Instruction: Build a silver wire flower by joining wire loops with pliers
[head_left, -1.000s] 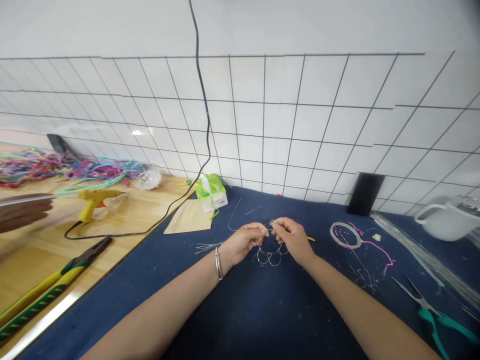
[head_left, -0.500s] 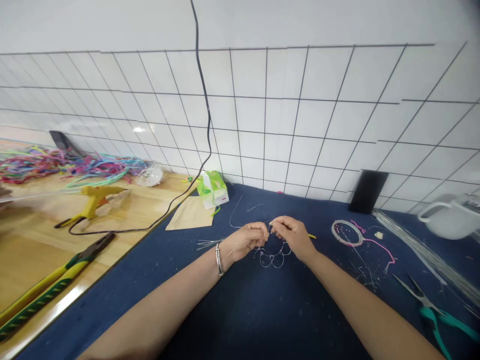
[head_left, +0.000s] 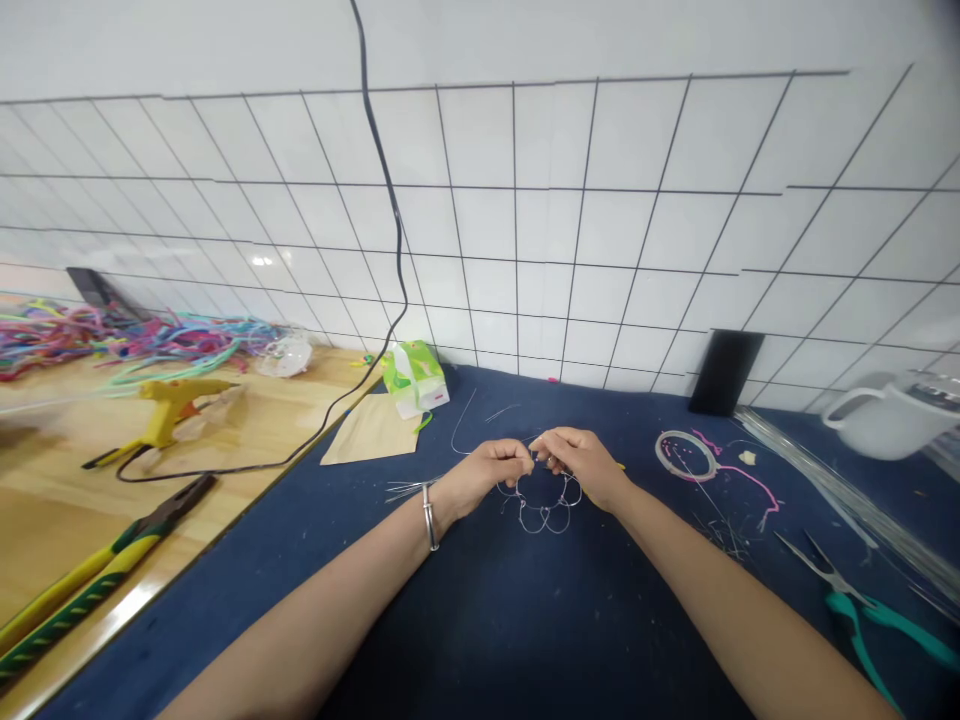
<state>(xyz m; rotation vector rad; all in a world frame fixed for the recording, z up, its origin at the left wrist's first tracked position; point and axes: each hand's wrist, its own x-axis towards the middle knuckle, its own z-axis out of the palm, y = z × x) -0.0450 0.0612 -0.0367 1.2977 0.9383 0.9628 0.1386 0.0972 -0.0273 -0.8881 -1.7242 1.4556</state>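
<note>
A thin wire ring with round petal-like loops (head_left: 545,512) hangs beneath my two hands, over the dark blue mat (head_left: 480,620). My left hand (head_left: 495,472), with a silver bangle (head_left: 428,515) at its wrist, pinches the ring's wire at the upper left. Close beside it, my right hand (head_left: 581,462) is closed on the same wire at the upper right, fingertips almost touching the left ones. The wire between the fingertips is too fine to make out. Loose wire pieces (head_left: 409,489) lie left of my left hand.
On the right are a round clear dish (head_left: 686,456), green-handled pliers (head_left: 847,595), a bundle of wires (head_left: 847,510) and a white mug (head_left: 892,415). Large pliers (head_left: 112,560), a yellow glue gun (head_left: 169,408) and pipe cleaners (head_left: 180,345) lie left. A tissue pack (head_left: 416,380) stands behind.
The whole view has shifted slightly, so things appear a little further left. Both hands keep hold of the wire ring; my right fingers have curled slightly and more loops show.
</note>
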